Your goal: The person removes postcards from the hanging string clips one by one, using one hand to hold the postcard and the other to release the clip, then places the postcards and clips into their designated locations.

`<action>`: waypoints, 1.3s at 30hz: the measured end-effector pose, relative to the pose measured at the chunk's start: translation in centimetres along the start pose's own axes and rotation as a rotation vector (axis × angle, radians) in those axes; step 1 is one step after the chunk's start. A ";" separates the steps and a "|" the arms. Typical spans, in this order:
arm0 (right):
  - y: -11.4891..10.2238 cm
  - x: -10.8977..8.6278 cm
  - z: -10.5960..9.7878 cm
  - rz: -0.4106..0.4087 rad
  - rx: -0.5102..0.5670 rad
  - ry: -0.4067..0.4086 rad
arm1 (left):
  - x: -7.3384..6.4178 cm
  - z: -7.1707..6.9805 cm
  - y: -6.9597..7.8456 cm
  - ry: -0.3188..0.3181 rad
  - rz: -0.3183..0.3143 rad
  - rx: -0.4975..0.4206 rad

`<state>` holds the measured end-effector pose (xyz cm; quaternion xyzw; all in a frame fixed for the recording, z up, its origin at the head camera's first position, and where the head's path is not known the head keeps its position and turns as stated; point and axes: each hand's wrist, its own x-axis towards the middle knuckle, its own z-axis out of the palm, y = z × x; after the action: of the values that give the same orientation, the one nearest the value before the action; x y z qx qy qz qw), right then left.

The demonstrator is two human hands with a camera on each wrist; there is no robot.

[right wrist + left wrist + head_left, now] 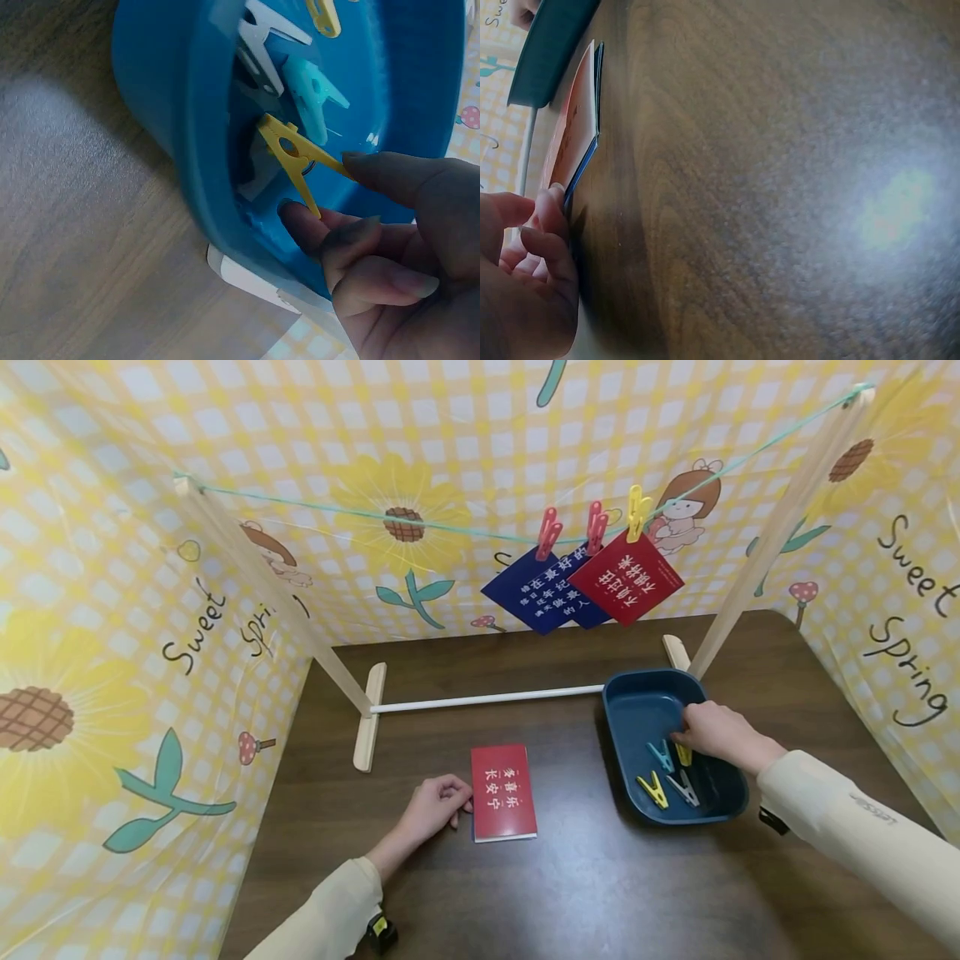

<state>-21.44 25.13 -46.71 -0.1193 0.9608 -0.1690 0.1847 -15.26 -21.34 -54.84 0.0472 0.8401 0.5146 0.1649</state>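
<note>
My right hand [722, 735] reaches into the blue plastic basin [617, 752]. Between thumb and fingertips it pinches the handle ends of a yellow clothespin [289, 154], clearly seen in the right wrist view. Close by in the basin lie a light-blue clothespin [309, 94], a grey clothespin [262, 45] and another yellow clothespin [652, 791]. On the table my left hand [435, 806] rests with loosely curled fingers beside a small stack of cards. A red card [504, 792] with white characters tops that stack, and a fingertip touches its left edge in the left wrist view.
A wooden stand has a left post [277, 602], a right post [780, 535] and a white crossbar [487, 697]. From its sagging green string [450, 529] hang a blue card [528, 589] and a red card [628, 578], held by pink and yellow clothespins.
</note>
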 end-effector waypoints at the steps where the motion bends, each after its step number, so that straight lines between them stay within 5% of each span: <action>1: 0.1 0.1 0.0 0.000 0.003 -0.003 | 0.0 0.0 0.1 -0.003 -0.005 0.002; 39: -0.9 1.0 1.1 0.082 -0.032 -0.082 | -0.3 -0.3 -0.2 -0.002 -0.032 -0.023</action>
<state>-21.81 23.73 -47.68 -0.0897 0.9590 -0.1411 0.2289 -15.05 -21.77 -54.78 0.0323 0.8346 0.5215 0.1743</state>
